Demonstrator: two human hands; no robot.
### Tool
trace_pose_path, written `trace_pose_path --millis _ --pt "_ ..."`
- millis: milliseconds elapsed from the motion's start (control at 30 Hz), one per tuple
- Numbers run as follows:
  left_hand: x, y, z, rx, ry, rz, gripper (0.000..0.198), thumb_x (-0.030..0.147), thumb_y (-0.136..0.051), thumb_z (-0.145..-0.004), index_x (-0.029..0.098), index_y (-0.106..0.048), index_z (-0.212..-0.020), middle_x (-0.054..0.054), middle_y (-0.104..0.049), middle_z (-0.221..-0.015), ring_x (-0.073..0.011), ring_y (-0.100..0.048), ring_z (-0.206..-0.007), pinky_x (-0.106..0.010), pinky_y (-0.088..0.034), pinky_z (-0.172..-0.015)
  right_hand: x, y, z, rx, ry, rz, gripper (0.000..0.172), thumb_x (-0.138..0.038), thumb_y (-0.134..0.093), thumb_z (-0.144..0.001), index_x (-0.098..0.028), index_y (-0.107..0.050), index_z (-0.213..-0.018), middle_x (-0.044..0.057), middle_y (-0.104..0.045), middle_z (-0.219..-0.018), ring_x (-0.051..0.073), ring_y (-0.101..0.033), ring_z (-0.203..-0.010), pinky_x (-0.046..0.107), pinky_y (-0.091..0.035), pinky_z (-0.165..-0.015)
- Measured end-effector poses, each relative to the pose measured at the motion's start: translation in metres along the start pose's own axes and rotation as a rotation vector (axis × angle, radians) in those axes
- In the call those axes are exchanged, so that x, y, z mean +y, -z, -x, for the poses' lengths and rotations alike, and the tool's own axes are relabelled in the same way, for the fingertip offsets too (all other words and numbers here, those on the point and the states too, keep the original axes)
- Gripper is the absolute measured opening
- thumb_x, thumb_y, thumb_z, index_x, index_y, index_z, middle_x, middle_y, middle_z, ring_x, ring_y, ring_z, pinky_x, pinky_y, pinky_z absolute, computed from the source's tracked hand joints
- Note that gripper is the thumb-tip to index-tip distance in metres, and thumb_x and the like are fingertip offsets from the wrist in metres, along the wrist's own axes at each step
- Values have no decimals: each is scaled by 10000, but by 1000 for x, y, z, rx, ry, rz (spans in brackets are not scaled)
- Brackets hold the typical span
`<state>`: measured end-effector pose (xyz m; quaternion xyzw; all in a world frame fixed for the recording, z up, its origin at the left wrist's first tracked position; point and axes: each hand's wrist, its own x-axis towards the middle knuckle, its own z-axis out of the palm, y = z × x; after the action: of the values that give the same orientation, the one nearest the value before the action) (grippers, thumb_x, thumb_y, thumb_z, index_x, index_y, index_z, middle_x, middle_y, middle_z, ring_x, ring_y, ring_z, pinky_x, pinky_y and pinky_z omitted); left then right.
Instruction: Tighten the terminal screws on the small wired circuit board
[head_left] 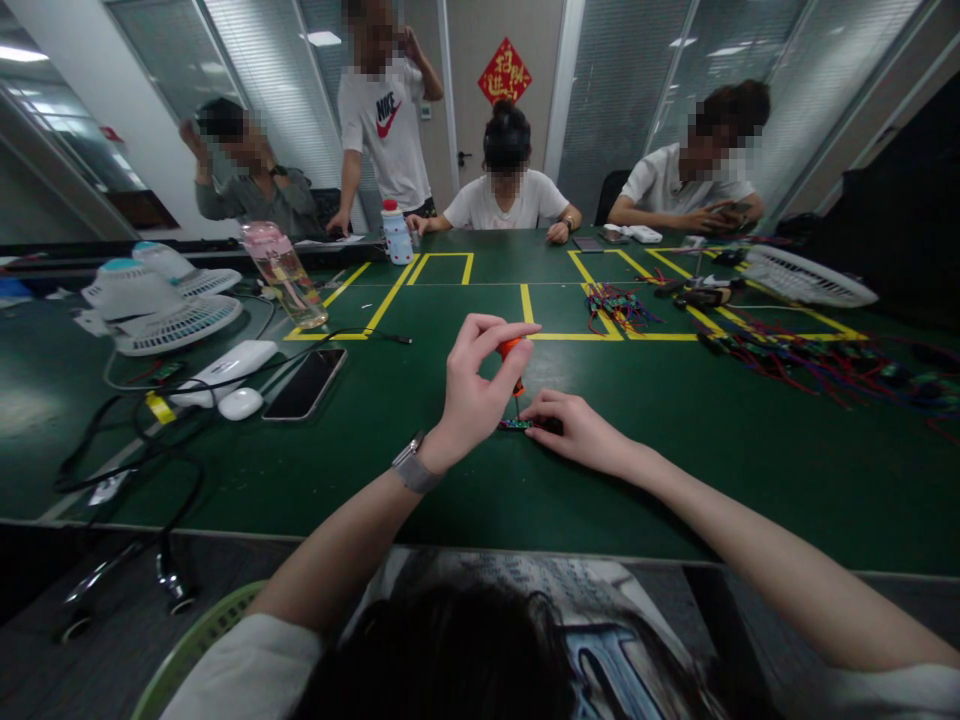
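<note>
a small circuit board lies flat on the green table, near the front edge and about the middle of the scene. a screwdriver with an orange handle stands nearly upright over it, its thin shaft coming down onto the board's left part. the left hand, with a watch on the wrist, pinches the handle between thumb and fingertips, the fingers curled narrowly around it; a light grip like this seems suited to turning the tool while holding it straight. the right hand rests low on the table just right of the tool, fingers closed down on the board's right end, probably to stop it sliding or turning under the tip.

to the left lie a dark phone, a white mouse, a white box and loose black cables. further left sit two small fans, and beyond the phone a pink-lidded bottle. yellow tape lines mark out boxes on the far half of the table. one bundle of coloured wires sits on the tape, and a larger heap of wired parts spreads along the right, within reach of the right arm. four other people are at the far end, well apart from the two hands.
</note>
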<state>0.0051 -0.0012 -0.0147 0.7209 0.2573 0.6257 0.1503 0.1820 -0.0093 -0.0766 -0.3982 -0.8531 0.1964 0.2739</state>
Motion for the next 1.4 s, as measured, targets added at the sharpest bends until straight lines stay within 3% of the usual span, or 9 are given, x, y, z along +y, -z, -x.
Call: trace_pose_path --millis 167,367,533,633,833,1033,1133,1300,1400 --pt "1 0 0 -89 51 102 271 228 -452 -964 221 -649 -1151 -55 -664 -1039 -149 -621 -941 -282 -497 -831 0 0 0 -1 1 -4 175 -115 -626 -822 -151 -714 -969 61 -631 -882 171 -617 -758 293 -511 -703" --pt "0 -1 0 -20 64 6 157 255 -578 -905 215 -702 -991 -30 -605 -921 -122 -589 -812 -251 -491 -759 1 0 0 -8 6 9 170 -115 -626 -828 -143 -712 -972 61 -626 -882 169 -609 -754 298 -506 -707" --pt "-4 -2 1 -82 105 158 307 271 -432 -974 218 -637 -1196 -72 -653 -1163 -159 -642 -997 -280 -521 -842 2 0 0 -12 10 -12 169 -116 -619 -831 -138 -709 -973 70 -630 -900 177 -617 -780 306 -509 -728" --pt "-5 -2 0 -89 148 239 309 254 -450 -970 203 -608 -1231 -80 -676 -1164 -162 -669 -983 -274 -539 -815 1 0 0 -7 7 -23 170 -122 -616 -831 -145 -710 -970 69 -628 -896 178 -618 -773 301 -510 -715" --pt "0 0 -2 -76 108 100 185 240 -578 -906 196 -688 -1049 -45 -661 -985 -133 -633 -884 -231 -517 -764 3 -1 0 -12 0 -26 172 -123 -616 -830 -144 -711 -971 65 -619 -897 172 -610 -756 296 -505 -710" --pt "-2 -1 0 -149 132 175 317 238 -426 -978 221 -603 -1241 -80 -634 -1199 -176 -621 -1059 -293 -507 -876 3 -2 0 -22 -2 -21 174 -124 -619 -833 -144 -711 -979 64 -615 -905 165 -598 -749 290 -502 -707" --pt "-2 -2 0 -159 151 189 311 239 -474 -961 219 -596 -1246 -84 -649 -1145 -173 -635 -1014 -285 -519 -845 1 -1 -1 -15 -16 -19 172 -107 -626 -824 -144 -713 -967 60 -616 -891 163 -600 -749 285 -500 -710" --pt "-2 0 0 -96 76 38 185 235 -571 -910 201 -684 -1051 -45 -585 -978 -135 -590 -876 -242 -497 -750 0 -2 -1 -12 -20 -14 171 -101 -634 -816 -146 -716 -959 59 -620 -884 167 -602 -760 281 -495 -717" --pt "-4 2 -1 -129 16 -48 296 209 -432 -972 229 -635 -1187 -55 -574 -1046 -144 -574 -967 -271 -479 -844 2 -3 -1 -12 -17 -25 171 -108 -629 -819 -150 -717 -959 58 -617 -886 163 -597 -750 276 -493 -705"
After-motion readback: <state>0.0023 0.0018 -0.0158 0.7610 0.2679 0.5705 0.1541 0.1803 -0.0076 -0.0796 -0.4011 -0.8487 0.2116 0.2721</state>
